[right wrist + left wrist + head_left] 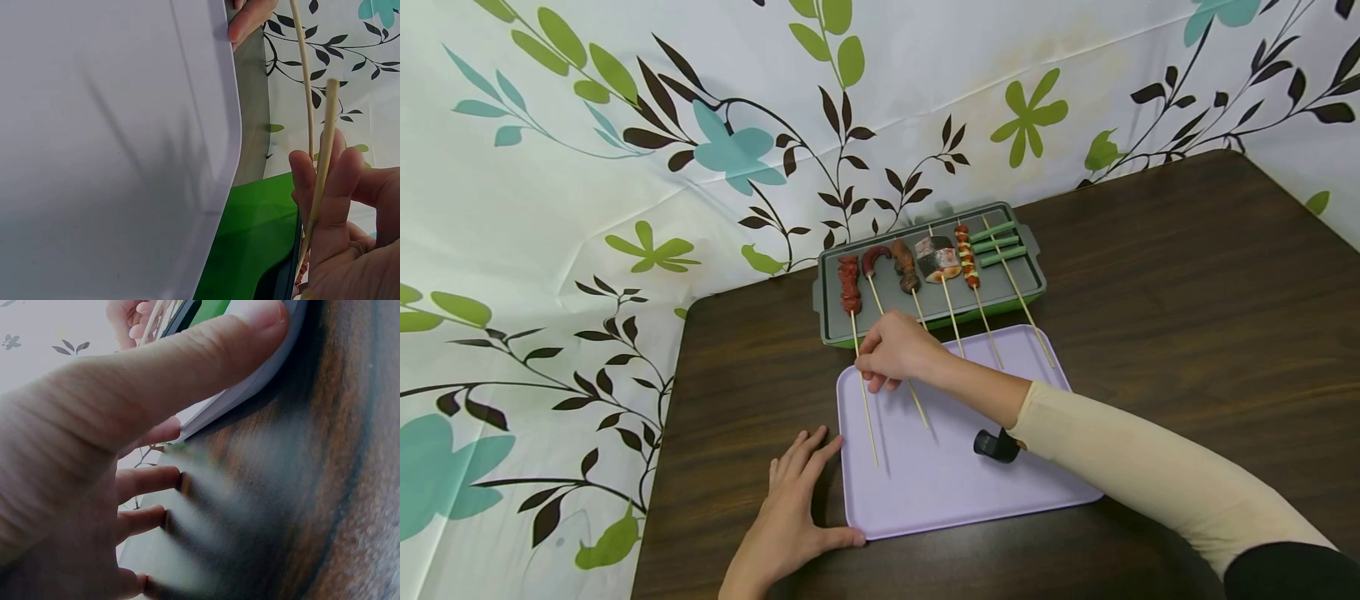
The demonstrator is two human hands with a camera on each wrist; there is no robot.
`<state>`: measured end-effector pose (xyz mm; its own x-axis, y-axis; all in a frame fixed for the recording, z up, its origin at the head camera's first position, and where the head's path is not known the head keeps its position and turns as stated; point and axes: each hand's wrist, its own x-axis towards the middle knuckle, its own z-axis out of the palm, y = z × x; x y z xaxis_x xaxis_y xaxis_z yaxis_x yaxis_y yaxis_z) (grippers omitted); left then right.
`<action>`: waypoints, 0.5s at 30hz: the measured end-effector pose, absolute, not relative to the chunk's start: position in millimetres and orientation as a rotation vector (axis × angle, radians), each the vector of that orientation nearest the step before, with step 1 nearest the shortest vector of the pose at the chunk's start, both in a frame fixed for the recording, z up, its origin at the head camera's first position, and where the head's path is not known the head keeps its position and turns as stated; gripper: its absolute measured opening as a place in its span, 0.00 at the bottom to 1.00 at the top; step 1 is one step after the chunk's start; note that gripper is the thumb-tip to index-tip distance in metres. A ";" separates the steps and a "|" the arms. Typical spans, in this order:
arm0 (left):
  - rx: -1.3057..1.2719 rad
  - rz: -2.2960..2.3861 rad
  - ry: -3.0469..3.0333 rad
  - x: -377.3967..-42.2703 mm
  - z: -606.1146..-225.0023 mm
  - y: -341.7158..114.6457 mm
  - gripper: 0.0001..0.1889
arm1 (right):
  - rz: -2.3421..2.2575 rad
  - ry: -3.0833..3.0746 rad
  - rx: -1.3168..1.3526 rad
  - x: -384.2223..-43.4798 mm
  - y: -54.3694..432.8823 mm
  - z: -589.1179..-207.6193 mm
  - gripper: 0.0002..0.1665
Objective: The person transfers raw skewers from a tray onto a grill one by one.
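Note:
My right hand (pixel 898 346) pinches the wooden stick of the leftmost skewer, which carries red meat chunks (pixel 849 283). The meat end lies on a grey-topped grill (pixel 831 310); the stick's free end reaches out over a lilac tray (pixel 955 487). In the right wrist view two sticks rise by the fingers (pixel 331 231). My left hand (pixel 793 508) is spread flat at the tray's near left corner, its thumb (pixel 231 337) and index fingertip touching the rim. Beside the held skewer lie a tentacle skewer (pixel 871 260) and a brown one (pixel 906 265).
Further right on the grill are a fish-chunk skewer (pixel 937 258), a red-and-white one (pixel 967 257) and one with green stalks (pixel 1000 243). A dark wood table (pixel 1165 333) lies beneath. Behind stands a leaf-patterned cloth (pixel 925 75). The right wrist camera (pixel 996 446) hangs above the tray.

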<state>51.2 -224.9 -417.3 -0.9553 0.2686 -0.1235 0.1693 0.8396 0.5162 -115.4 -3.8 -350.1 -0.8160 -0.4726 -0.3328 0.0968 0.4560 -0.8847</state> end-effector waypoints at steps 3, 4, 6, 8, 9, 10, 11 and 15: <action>0.336 0.768 2.829 51.7 -417.4 -225.3 0.62 | -1.355 2.161 -0.324 -113.9 -2.1 -349.0 0.08; 0.333 0.769 2.828 51.8 -417.3 -225.4 0.62 | -1.355 2.157 -0.322 -113.4 -1.4 -348.9 0.08; 0.330 0.769 2.825 51.8 -417.2 -225.5 0.62 | -1.360 2.145 -0.311 -112.2 0.4 -348.6 0.08; 0.322 0.765 2.820 51.8 -417.1 -225.7 0.62 | -1.375 2.123 -0.295 -110.8 2.6 -348.5 0.08; 0.319 0.764 2.818 51.7 -417.2 -225.8 0.62 | -1.388 2.109 -0.285 -109.9 3.9 -348.3 0.08; 0.318 0.763 2.816 51.6 -417.4 -225.8 0.62 | -1.402 2.094 -0.279 -108.6 5.3 -348.2 0.09; 0.319 0.762 2.817 51.4 -417.5 -225.9 0.62 | -1.414 2.082 -0.276 -107.1 6.9 -347.6 0.09; 0.323 0.764 2.822 50.9 -417.9 -225.8 0.62 | -1.471 2.028 -0.284 -98.8 14.3 -344.2 0.12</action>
<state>50.9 -225.8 -417.9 -0.9563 0.2600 -0.1341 0.1568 0.8426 0.5152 -98.8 14.3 -344.2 -0.7910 -0.5032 -0.3481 0.1747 0.3595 -0.9166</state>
